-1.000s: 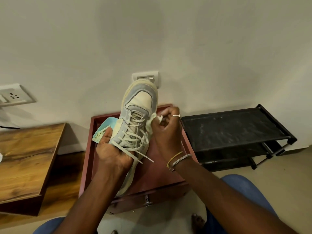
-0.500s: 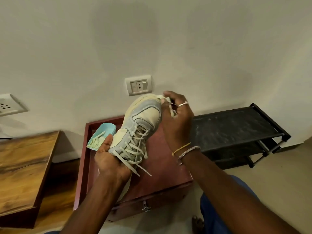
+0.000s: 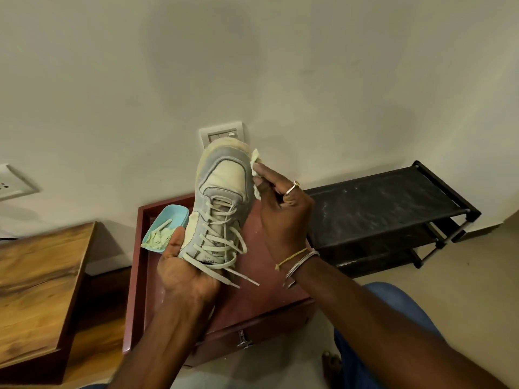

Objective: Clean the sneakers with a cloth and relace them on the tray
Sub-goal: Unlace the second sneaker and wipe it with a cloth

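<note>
as the left hand [image 3: 185, 273] grips the sneaker [image 3: 222, 189] above the wall-side tray [image 3: 266, 284], the right hand [image 3: 283, 217] pinches cloth [image 3: 255, 158].

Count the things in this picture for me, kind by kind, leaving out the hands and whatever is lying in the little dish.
Sneaker: 1
Cloth: 1
Dish: 1
Tray: 1
Rack: 1
Table: 1
Wall plates: 2
Total: 8
</note>
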